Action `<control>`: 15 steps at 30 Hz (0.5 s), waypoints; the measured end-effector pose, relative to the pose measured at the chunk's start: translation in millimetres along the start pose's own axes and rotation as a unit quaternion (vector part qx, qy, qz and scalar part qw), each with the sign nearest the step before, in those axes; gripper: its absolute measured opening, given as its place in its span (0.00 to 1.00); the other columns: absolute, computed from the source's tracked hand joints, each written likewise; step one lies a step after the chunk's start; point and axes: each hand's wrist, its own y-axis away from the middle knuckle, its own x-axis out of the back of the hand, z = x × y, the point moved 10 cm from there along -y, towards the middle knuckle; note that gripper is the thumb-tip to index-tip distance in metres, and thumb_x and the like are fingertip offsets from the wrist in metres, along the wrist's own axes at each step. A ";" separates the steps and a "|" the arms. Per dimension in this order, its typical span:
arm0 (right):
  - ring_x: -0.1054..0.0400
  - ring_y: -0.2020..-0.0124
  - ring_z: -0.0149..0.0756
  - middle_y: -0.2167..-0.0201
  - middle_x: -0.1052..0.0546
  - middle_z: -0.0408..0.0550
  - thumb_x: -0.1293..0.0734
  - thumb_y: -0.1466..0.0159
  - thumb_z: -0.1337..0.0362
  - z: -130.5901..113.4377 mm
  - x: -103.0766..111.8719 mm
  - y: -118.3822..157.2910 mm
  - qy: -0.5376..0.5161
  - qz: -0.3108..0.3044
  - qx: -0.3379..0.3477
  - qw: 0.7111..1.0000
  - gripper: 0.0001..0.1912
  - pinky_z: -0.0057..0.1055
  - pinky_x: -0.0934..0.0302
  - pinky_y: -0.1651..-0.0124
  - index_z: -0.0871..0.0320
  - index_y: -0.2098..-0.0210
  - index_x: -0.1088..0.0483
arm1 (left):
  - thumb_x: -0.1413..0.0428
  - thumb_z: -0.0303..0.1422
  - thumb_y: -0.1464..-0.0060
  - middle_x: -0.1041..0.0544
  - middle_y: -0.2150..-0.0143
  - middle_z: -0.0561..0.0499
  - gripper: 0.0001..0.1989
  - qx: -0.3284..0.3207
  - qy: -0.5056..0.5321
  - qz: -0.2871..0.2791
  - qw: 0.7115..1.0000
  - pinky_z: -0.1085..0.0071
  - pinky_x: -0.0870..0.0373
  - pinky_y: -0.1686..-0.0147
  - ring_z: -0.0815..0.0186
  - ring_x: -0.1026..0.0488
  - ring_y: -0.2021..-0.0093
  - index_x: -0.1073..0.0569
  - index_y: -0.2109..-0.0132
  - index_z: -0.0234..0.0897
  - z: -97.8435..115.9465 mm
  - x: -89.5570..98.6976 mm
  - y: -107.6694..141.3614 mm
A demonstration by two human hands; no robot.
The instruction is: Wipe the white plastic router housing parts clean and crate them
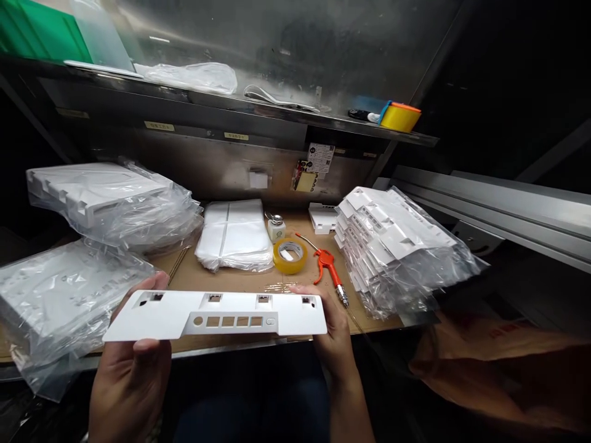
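A white plastic housing (231, 329) spans the space between my hands, its edge with several square cutouts and one round hole facing me. My left hand (133, 369) grips its left end, thumb below and fingers behind. The right end is in my right hand (337, 338), whose fingers are partly hidden behind the part. Beyond the housing, on the cardboard-covered bench (240, 282), lie a roll of yellow tape (290, 264), an orange air gun (327, 261) and a pile of clear plastic bags (235, 234).
Bagged white housings are stacked at the left (115, 197) and right (392, 240). A small bottle (276, 229) and another white housing (323, 219) stand at the back. Above runs a metal shelf (277, 117) holding a yellow tape roll (400, 117). An orange bag (498, 369) hangs at lower right.
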 end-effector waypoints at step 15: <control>0.33 0.34 0.56 0.37 0.25 0.51 0.28 0.35 0.62 29.1 22.5 9.1 -0.030 0.050 0.038 0.998 0.19 0.59 0.39 0.33 0.45 0.45 0.28 | 0.47 0.71 0.52 0.31 0.30 0.56 0.38 0.103 0.240 0.045 0.964 0.59 0.34 0.33 0.51 0.46 0.25 0.20 0.48 0.50 -29.6 -6.3 -2.0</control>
